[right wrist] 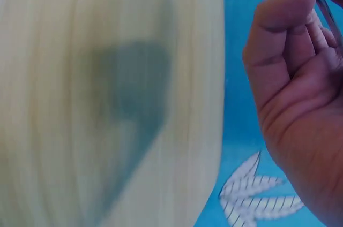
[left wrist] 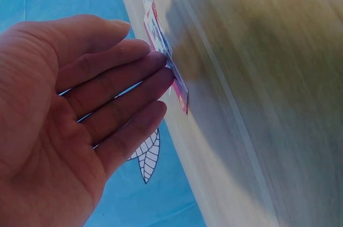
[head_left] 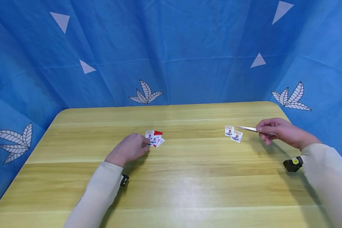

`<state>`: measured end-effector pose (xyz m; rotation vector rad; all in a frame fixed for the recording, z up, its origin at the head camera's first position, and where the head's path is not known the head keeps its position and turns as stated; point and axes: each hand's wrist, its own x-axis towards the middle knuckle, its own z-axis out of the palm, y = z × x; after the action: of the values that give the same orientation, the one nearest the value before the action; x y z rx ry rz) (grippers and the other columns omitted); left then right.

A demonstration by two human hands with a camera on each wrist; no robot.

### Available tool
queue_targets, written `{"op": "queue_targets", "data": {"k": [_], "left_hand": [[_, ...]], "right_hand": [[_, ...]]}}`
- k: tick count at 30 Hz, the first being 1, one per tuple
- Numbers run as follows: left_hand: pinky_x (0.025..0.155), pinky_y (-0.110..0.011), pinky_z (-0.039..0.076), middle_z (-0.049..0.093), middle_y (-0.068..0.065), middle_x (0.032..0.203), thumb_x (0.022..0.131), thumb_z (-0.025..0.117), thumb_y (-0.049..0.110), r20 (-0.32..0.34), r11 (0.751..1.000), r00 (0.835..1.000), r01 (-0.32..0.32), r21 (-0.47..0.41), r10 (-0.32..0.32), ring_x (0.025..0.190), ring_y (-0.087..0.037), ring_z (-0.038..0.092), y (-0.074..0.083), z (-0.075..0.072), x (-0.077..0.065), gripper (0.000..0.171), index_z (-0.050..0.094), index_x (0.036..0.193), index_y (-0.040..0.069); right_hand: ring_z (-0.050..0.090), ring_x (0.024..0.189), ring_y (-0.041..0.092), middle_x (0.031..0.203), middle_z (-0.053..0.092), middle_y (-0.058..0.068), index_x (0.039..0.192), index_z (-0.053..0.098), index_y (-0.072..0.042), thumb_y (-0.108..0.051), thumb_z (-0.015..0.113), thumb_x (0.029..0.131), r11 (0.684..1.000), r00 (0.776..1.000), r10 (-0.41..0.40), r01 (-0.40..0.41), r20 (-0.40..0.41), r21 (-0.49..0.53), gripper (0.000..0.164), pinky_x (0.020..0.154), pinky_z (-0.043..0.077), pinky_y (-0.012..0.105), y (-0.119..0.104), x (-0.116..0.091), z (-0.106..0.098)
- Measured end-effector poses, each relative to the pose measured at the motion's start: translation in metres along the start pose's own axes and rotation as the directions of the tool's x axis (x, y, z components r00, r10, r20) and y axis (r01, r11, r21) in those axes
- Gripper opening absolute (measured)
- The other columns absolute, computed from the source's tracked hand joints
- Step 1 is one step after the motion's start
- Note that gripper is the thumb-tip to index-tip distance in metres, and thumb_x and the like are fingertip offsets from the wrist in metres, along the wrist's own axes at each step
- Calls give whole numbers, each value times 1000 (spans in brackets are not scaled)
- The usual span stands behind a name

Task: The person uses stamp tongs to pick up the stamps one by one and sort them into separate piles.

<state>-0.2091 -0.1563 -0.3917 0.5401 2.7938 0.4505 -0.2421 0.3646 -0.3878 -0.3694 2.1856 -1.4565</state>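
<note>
My left hand [head_left: 130,147] reaches over a small overlapping pile of stamps [head_left: 149,134], white with printed pictures, with a red piece [head_left: 158,133] among them. In the left wrist view its fingers [left wrist: 120,80] are fairly straight, fingertips right at the pile, and the thumb stands apart. My right hand [head_left: 279,131] pinches slim metal tweezers [head_left: 247,128] between thumb and fingers, above the table. Their tips point left, close over two more stamps [head_left: 236,136] that lie side by side. In the right wrist view only part of the tweezers [right wrist: 328,13] shows.
Both hands work over a light wooden table [head_left: 188,177] with rounded far corners. Blue cloth [head_left: 171,47] printed with leaves and white triangles hangs behind and at the sides. A black wrist camera [head_left: 293,164] sits by the right cuff, another [head_left: 124,180] by the left.
</note>
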Motion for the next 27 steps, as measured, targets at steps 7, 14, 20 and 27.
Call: {"op": "queue_targets", "data": {"k": [7,14,20,27], "left_hand": [[53,-30,39,66,-11,116,96,63,15,4,1000,1000,6,5,-6,58,-14,46,-1,0,0,29,70,121,3],[56,-29,40,66,-9,103,96,62,14,-8,1000,1000,-19,10,20,60,-14,47,-2,-1,1,25,72,116,3],[63,-30,43,66,-9,109,95,63,13,-10,1000,1000,10,-2,-10,73,-18,53,-2,1,3,23,74,113,5],[65,-33,44,65,-8,99,95,62,12,-38,1000,999,-26,-9,26,73,-19,53,-1,1,3,17,75,103,5]], "right_hand": [[61,62,23,79,60,17,108,53,13,-13,48,104,999,1000,-9,8,-29,-31,27,62,53,34,-17,9,18],[60,61,23,77,58,15,111,50,16,-15,49,104,999,999,-17,16,-33,-31,31,61,53,36,-26,16,35],[61,61,25,76,58,13,109,49,16,-14,49,104,998,998,-52,53,47,-41,31,61,52,37,-32,20,45],[62,62,26,77,58,17,107,50,16,-15,50,103,997,995,-53,57,82,-50,32,62,53,39,-44,27,59]]}}
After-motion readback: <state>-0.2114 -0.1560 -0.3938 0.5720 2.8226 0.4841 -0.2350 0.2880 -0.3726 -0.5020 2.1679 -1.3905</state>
